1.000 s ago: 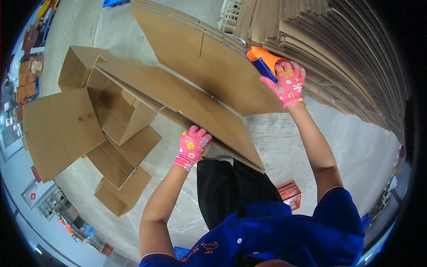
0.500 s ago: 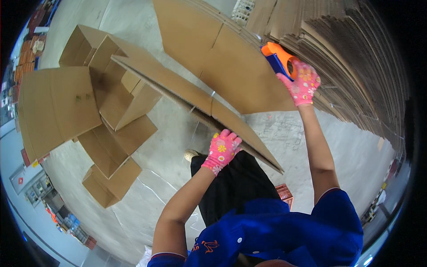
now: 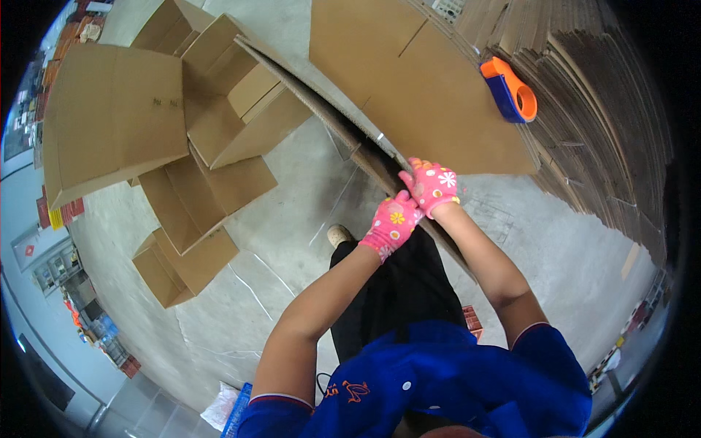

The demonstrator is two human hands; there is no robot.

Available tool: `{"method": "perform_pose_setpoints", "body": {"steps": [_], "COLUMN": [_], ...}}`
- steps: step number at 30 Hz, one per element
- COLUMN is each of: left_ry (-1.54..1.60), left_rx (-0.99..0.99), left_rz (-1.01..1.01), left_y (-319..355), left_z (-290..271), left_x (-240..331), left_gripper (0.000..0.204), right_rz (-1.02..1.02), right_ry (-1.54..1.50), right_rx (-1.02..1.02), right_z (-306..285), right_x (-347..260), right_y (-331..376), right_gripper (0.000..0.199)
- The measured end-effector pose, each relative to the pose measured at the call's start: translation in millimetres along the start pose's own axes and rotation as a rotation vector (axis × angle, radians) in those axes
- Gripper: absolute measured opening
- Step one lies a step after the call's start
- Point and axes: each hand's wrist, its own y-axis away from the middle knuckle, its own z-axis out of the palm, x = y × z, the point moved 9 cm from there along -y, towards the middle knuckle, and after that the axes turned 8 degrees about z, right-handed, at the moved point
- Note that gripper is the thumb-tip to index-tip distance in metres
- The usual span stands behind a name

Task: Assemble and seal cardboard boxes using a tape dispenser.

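A flattened cardboard box [image 3: 293,84] stands on edge in front of me, its two panels slightly parted. At its near end my left hand [image 3: 393,223], in a pink flowered glove, is closed on the lower panel's edge. My right hand [image 3: 434,188], in a matching glove, grips the upper panel right beside the left. Some fingertips are hidden inside the gap. An orange and blue tape dispenser [image 3: 511,91] lies at the right, on the edges of the stacked cardboard [image 3: 584,109], with no hand on it.
Several open cardboard boxes [image 3: 117,124] are piled at the left on the grey floor [image 3: 219,328]. A large flat cardboard sheet [image 3: 423,95] leans against the stack. White strap pieces [image 3: 248,286] lie on the floor, and a red crate [image 3: 472,321] shows beside my leg.
My right hand has let go of the tape dispenser, leaving it on the stack, and moved down to the flattened box. The box's panels have parted more, and the view has shifted.
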Motion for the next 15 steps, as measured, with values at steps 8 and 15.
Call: {"method": "perform_pose_setpoints", "body": {"steps": [8, 15], "left_ry": [-0.176, 0.274], "left_rx": [0.037, -0.211], "left_rz": [0.202, 0.21], "left_y": [83, 203], "left_z": [6, 73], "left_x": [82, 188], "left_gripper": [0.01, 0.017], "right_rz": [0.272, 0.386], "right_ry": [-0.015, -0.119], "right_rx": [0.265, 0.331], "right_z": [-33, -43], "right_x": [33, 87], "right_y": [88, 167], "right_gripper": [0.042, 0.05]}}
